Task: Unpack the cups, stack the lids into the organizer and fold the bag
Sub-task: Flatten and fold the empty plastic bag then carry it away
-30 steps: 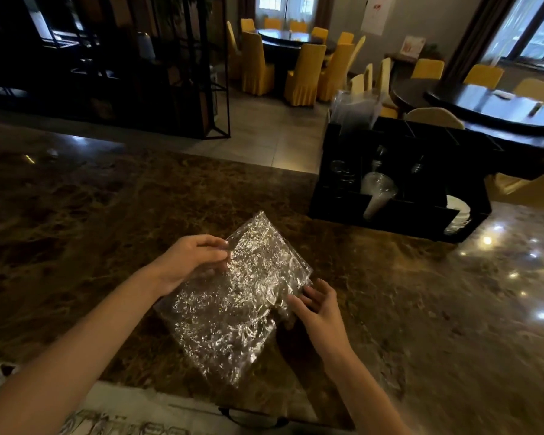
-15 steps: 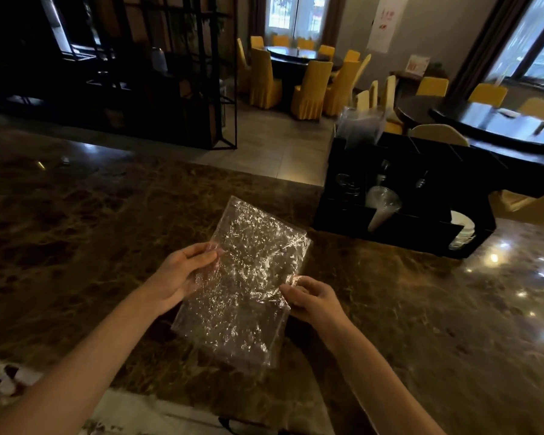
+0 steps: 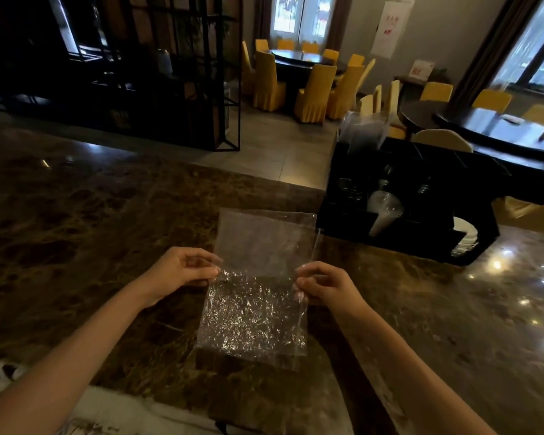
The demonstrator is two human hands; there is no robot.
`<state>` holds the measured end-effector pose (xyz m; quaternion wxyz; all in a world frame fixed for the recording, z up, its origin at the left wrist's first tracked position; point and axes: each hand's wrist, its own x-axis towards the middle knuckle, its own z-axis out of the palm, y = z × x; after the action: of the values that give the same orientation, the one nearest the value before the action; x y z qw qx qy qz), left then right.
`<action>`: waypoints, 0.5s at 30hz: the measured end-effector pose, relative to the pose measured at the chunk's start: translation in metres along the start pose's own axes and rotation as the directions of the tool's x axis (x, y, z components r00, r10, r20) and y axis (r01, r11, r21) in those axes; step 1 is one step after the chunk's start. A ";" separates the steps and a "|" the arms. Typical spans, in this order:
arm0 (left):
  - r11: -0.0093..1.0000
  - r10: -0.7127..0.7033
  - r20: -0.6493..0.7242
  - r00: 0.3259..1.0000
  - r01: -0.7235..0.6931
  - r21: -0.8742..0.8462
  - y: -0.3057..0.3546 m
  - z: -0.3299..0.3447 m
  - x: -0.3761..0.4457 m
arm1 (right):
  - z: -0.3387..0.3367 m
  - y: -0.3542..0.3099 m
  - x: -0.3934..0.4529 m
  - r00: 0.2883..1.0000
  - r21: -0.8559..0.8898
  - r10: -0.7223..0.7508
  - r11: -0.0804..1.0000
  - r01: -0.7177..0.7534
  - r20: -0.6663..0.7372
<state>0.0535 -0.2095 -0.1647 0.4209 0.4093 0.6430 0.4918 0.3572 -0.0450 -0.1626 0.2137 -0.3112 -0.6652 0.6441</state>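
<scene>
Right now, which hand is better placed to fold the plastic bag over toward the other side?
Neither is clearly better: the left hand and right hand each pinch one side edge of the clear plastic bag at about equal height. Slightly the right, since its edge already curls up.

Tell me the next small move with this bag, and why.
Probably fold the far half toward you. The left hand and right hand pinch the clear bag at mid-edges, squared above the counter, apparently empty.
</scene>
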 end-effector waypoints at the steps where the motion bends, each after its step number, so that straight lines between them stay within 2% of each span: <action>1: 1.000 0.005 -0.006 1.000 -0.005 0.005 -0.002 0.001 0.001 | -0.002 0.000 0.000 1.000 -0.005 -0.004 1.000 0.004 0.001; 4: 1.000 0.018 -0.046 0.999 -0.018 0.014 -0.009 0.003 0.003 | -0.006 0.002 0.002 1.000 -0.006 -0.019 1.000 0.019 0.019; 6: 0.995 0.057 -0.072 0.996 -0.051 0.085 -0.012 0.003 0.005 | -0.008 0.004 0.002 0.998 -0.055 -0.058 0.997 0.059 0.020; 10: 0.965 0.126 -0.079 0.989 -0.104 0.240 -0.019 0.007 0.009 | -0.009 0.014 0.005 0.990 -0.306 -0.140 0.944 0.125 -0.029; 12: 0.919 0.141 -0.047 0.989 -0.113 0.378 -0.020 0.011 0.009 | -0.010 0.019 0.005 0.985 -0.476 -0.173 0.867 0.146 -0.012; 15: 0.812 0.146 -0.009 0.989 -0.115 0.572 -0.014 0.022 0.005 | -0.009 0.020 0.000 0.970 -0.671 -0.218 0.705 0.231 0.105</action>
<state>0.0708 -0.2013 -0.1821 0.2277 0.5464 0.7417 0.3153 0.3663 -0.0388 -0.1814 0.1563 -0.2789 -0.8886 0.3289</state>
